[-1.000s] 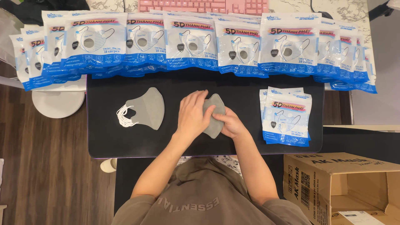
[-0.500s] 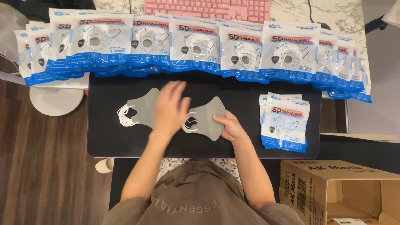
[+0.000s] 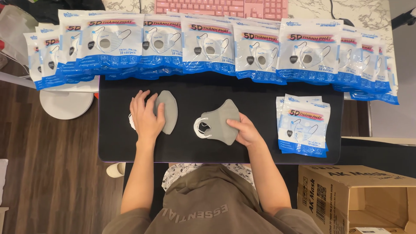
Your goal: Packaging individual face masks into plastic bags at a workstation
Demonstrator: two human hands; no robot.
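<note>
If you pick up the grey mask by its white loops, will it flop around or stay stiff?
Probably floppy. The grey mask under the right hand looks like thin folded fabric, so it would likely sag and swing from its white loops. It seems very light and not breakable. Lying flat on the black mat, it should slide, not roll.

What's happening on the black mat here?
A person has two grey face masks on the black mat. The left hand lies flat on one folded grey mask; the right hand pinches the edge of the other grey mask. Packaged masks line the far edge, a small stack of packets sits right.
</note>
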